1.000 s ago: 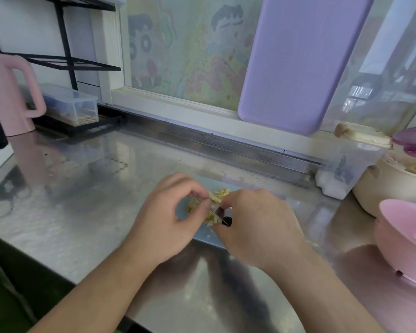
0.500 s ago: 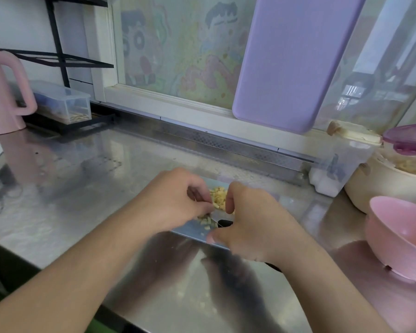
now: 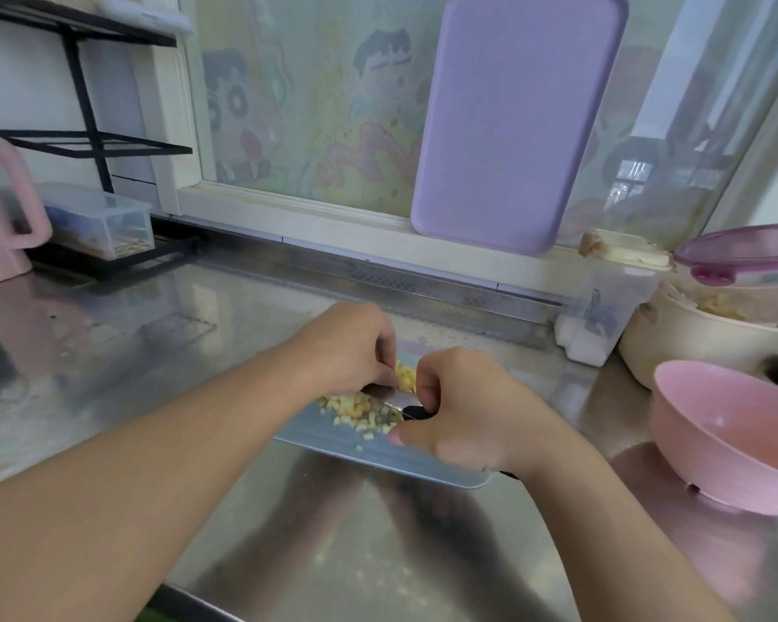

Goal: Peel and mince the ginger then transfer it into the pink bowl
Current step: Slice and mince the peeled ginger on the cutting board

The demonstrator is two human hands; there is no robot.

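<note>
Right hand [image 3: 468,415]: fingers curled around the knife [image 3: 396,399] handle. Left hand [image 3: 347,352]: fingertips bunched, resting on the blade. Minced ginger [image 3: 360,408] lies on the cutting board [image 3: 378,455] beneath both fingertips. Pink bowl [image 3: 728,442]: well apart, beyond the right hand.

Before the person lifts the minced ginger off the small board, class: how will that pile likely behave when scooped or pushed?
The minced ginger lies as many loose small cubes, so it would probably scatter rather than move as one. A few bits already sit apart near the edge of the cutting board, so some may fall off. The pieces look moist and may stick to the knife.
</note>
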